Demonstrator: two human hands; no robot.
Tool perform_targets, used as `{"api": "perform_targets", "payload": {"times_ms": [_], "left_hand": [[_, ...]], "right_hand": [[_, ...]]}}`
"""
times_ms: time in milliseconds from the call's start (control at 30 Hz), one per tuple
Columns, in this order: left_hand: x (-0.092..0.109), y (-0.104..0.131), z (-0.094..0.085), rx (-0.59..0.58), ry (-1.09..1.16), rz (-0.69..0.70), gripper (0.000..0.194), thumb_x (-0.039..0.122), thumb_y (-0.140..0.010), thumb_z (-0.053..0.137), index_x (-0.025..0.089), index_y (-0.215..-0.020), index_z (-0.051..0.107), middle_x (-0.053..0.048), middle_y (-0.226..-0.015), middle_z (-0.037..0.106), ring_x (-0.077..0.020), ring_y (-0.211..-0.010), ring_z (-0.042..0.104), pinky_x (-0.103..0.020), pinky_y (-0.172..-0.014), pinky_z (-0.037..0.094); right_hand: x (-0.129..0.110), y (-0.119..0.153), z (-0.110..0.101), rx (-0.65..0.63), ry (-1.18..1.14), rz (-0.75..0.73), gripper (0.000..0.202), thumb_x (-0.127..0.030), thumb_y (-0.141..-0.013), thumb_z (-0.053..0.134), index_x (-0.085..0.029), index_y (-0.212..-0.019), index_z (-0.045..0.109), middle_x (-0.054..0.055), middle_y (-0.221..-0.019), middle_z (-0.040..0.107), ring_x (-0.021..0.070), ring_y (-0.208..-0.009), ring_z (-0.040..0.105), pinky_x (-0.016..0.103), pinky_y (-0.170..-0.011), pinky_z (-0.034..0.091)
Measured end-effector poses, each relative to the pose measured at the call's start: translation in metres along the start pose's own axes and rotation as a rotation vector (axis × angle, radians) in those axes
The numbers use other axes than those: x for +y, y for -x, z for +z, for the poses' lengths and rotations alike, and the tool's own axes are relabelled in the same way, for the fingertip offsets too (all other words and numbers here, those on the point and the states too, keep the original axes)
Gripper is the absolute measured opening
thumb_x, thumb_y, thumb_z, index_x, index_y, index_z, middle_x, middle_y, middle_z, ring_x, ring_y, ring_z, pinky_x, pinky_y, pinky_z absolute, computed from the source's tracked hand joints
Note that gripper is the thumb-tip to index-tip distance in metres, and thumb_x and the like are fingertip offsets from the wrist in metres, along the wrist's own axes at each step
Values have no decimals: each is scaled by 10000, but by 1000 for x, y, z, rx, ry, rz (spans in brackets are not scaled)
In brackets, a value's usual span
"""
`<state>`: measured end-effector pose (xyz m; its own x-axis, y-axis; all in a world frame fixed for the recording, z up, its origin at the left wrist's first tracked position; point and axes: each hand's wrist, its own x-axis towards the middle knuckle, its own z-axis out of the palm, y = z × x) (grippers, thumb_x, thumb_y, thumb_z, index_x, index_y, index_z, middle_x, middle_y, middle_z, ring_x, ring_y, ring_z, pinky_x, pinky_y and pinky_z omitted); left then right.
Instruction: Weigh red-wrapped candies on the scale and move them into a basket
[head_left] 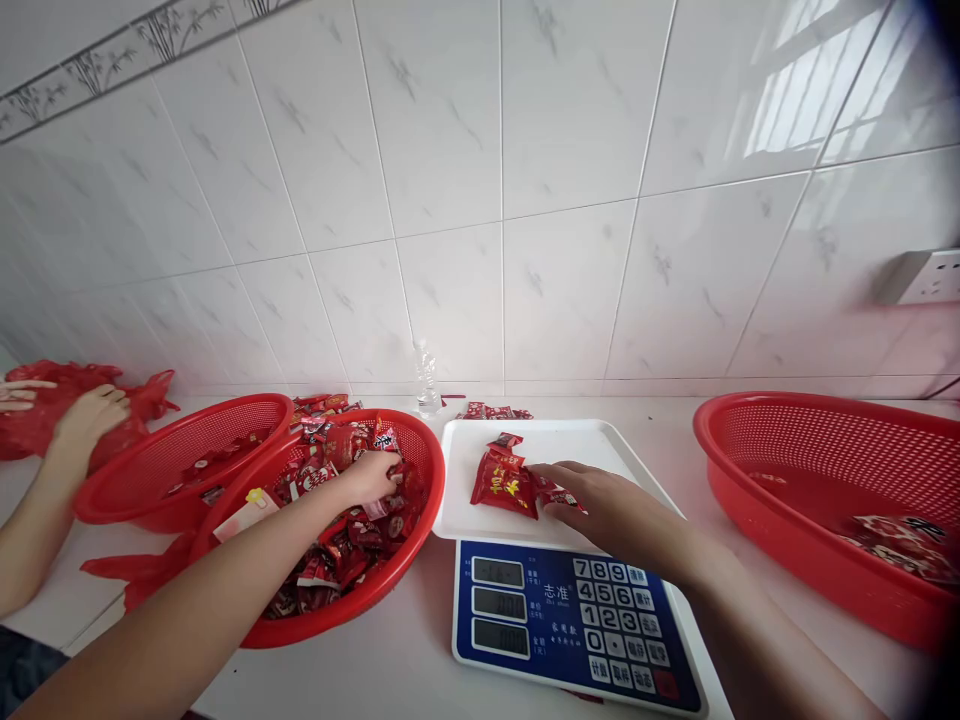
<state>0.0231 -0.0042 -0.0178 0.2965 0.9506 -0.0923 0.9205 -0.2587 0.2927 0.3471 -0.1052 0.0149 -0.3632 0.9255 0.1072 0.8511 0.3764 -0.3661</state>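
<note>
My left hand (373, 477) is down in a red plastic basket (431, 480) heaped with small red packets (330, 450). Its fingers are curled in among the packets, and what they grip is hidden. Over the white tray (592, 435) of a scale, my right hand (581, 492) has a small red packet (553, 491) between thumb and fingers. Right beside that lies a larger red packet (502, 485) with yellow print, and a small packet (506, 441) rests behind it. The scale's blue keypad panel (555, 600) faces me.
Another red basket (112, 490) with packets stands at left, and a third (795, 560) at right. A person's hands (97, 415) handle a red plastic bag (45, 420) at far left. A clear bottle (426, 380) and more packets (491, 411) are by the tiled wall.
</note>
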Motion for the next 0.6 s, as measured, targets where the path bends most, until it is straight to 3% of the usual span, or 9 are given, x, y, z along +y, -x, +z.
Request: {"api": "perform_targets", "payload": {"times_ms": [133, 267, 367, 467, 600], "left_hand": [[21, 0, -33, 197, 205, -42, 115, 157, -651, 539, 166, -759, 576, -4, -710, 620, -167, -666, 576, -230, -573, 407], [58, 1, -45, 181, 531, 13, 262, 253, -679, 565, 158, -922, 588, -25, -805, 648, -181, -723, 602, -253, -613, 446], [89, 1, -34, 103, 528, 89, 443, 321, -688, 598, 166, -1098, 536, -72, -995, 633, -210, -880, 597, -295, -730, 460], [112, 1, -14, -19, 392, 207, 644, 404, -715, 592, 183, -1287, 395, -126, -1271, 482, -247, -1117, 486, -345, -900, 397], [129, 2, 4, -168, 221, 375, 637, 504, -759, 520, 262, -1327, 363, -66, -1425, 285, -277, -1284, 277, -400, -1019, 272]], "right_hand": [[3, 1, 0, 25, 8, -14, 412, -295, -829, 403, -268, -1234, 468, 58, -1161, 582, 228, -1009, 558, 365, -818, 440], [3, 2, -1, 31, 16, -21, 409, -282, -826, 408, -267, -1230, 472, 61, -1160, 584, 232, -1013, 556, 360, -813, 436], [3, 4, -2, 18, 18, -3, 420, -307, -827, 412, -282, -1243, 463, 60, -1154, 586, 242, -1000, 558, 376, -807, 436], [5, 4, -3, -19, 21, 32, 450, -319, -812, 442, -279, -1259, 455, 67, -1136, 593, 251, -997, 556, 393, -820, 429], [10, -4, 4, -13, -18, 42, 416, -218, -800, 437, -228, -1210, 508, 76, -1108, 600, 226, -999, 556, 361, -848, 417]]}}
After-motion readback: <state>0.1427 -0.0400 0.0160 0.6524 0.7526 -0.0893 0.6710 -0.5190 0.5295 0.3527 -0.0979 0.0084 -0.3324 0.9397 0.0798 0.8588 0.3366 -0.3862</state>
